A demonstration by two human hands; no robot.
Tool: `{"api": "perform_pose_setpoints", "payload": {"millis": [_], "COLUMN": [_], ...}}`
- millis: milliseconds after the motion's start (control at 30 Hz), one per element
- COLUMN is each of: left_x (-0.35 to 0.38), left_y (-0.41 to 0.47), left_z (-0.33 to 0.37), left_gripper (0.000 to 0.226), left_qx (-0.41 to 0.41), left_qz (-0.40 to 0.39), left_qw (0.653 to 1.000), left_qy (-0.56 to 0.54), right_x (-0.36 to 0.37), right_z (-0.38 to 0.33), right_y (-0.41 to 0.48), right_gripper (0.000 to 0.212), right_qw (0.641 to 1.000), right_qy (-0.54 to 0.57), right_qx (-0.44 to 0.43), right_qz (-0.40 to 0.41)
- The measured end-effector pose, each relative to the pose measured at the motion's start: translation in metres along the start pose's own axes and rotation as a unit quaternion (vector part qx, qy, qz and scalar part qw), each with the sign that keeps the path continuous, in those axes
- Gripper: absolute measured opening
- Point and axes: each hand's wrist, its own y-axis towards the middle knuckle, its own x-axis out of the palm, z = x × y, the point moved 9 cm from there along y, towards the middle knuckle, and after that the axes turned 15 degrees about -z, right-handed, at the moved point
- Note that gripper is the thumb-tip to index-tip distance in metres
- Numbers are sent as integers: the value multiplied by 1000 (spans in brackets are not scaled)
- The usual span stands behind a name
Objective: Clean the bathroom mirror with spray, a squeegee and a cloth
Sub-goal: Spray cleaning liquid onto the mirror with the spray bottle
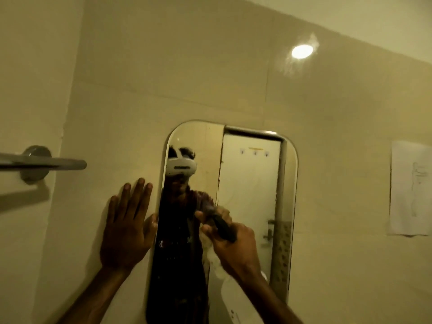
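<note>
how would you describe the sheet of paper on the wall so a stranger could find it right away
Start at the tall rounded mirror on the cream tiled wall and look right, past its edge. The paper sheet hangs flat there, white with a faint line drawing, the only thing on that side.

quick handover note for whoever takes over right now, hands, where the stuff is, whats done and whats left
Left hand: open, flat on the wall tile beside the mirror, thumb at its left edge.
Right hand: shut on a dark handle, probably the squeegee, held at mid-mirror.
Spray and cloth: not clearly in view.
Done: cannot tell; the glass looks streaky and wet near the right hand.
Left: finish the squeegee passes, then wipe with the cloth.
</note>
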Motion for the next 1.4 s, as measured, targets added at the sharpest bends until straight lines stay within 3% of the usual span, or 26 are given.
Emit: {"api": "perform_pose_setpoints", "payload": {"millis": [100, 333, 533, 1000, 1100, 1267, 1400], "left_x": [1, -1, 2, -1, 2, 1, 2], "left_y": [2, 4, 4, 4, 4, 6, 5], "left_z": [-1, 0, -2, -1, -2, -2, -2], "left_gripper": [66, 68, 68, 66, 66, 66, 65], "left_qx": [0, 3, -3, -2, -3, -12, -13], "left_qz": [-3, -24, -33, -40, -45, -50, -59], "left_qw": [1000, 1000, 999, 999, 999, 999, 998], "left_qy": [8, -7, -15, -13, -11, -12, -2], "right_x": [-1, -44, -44, -35, -32, -37, -49], "right_z": [-20, -50, -72, -61, -64, -87, -111], "right_y": [17, 50, 70, 77, 79, 89, 96], "right_gripper": [34, 28, 21, 34, 41, 31, 54], "right_qw": [999, 997, 998, 982, 986, 997, 997], "right_qy": [17, -42, -55, -185, -164, -81, -55], "right_qx": [-26, -30, -26, 18, 7, -16, -38], "right_qz": [-32, 65, -11, 4, -17, 0, 33]}}
